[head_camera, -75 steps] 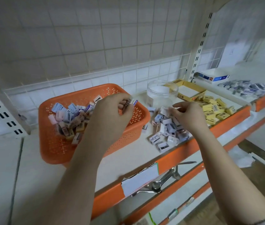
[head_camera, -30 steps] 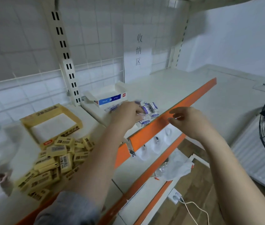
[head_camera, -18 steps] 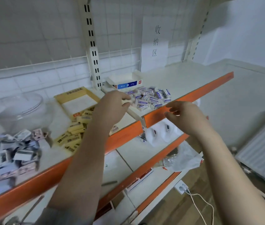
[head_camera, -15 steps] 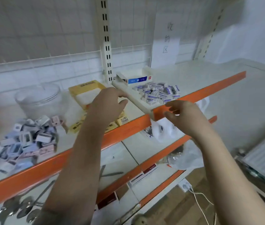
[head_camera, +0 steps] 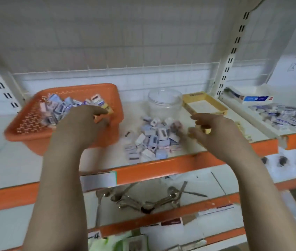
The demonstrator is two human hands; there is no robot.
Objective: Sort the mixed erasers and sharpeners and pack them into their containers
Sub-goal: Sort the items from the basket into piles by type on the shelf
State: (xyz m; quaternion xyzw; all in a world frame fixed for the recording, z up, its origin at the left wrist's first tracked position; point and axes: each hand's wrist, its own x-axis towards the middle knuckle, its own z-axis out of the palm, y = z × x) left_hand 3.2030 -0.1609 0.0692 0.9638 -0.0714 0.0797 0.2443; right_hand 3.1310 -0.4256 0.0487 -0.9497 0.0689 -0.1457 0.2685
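Nearest, spoons (head_camera: pixel 143 201) are lying on the lower shelf. Above them, a pile of sharpeners (head_camera: pixel 154 140) is sitting near the orange shelf edge (head_camera: pixel 161 167). The left hand (head_camera: pixel 82 127) is hovering over the near right corner of the orange basket (head_camera: pixel 25 129), fingers loosely curled; whether it is holding anything I cannot tell. The right hand (head_camera: pixel 214 131) is hanging right of the pile with fingers spread, a yellow eraser (head_camera: pixel 206 130) showing beneath it. Farther back are standing a clear jar (head_camera: pixel 164 102) and a yellow box (head_camera: pixel 204 105); far right, blue-and-white erasers (head_camera: pixel 285 116).
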